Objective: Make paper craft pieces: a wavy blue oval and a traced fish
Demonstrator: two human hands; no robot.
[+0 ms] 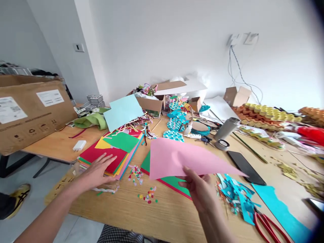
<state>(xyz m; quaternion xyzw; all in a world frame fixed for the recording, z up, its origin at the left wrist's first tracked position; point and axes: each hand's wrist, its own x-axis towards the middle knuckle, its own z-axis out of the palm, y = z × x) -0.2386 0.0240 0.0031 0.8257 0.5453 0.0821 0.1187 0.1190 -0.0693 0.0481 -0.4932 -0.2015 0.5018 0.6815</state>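
My right hand (199,189) pinches the lower edge of a pink sheet (177,157), which is lifted above the table. Beneath that sheet lie a green sheet (176,184) and a red one, partly covered. My left hand (98,170), fingers spread, rests at the near edge of a stack of coloured paper whose upper red sheet (98,153) shows beside the fingers. A green piece (123,141) and a yellow piece (102,143) lie on the stack. Small paper dots (136,174) are scattered between my two hands.
Red-handled scissors (268,224) and blue paper scraps (238,192) lie at the near right. Beyond them are a black phone (245,167), a metal flask (227,129) and egg trays (270,113). A large cardboard box (32,111) stands left. A person's shoe (20,200) shows on the floor.
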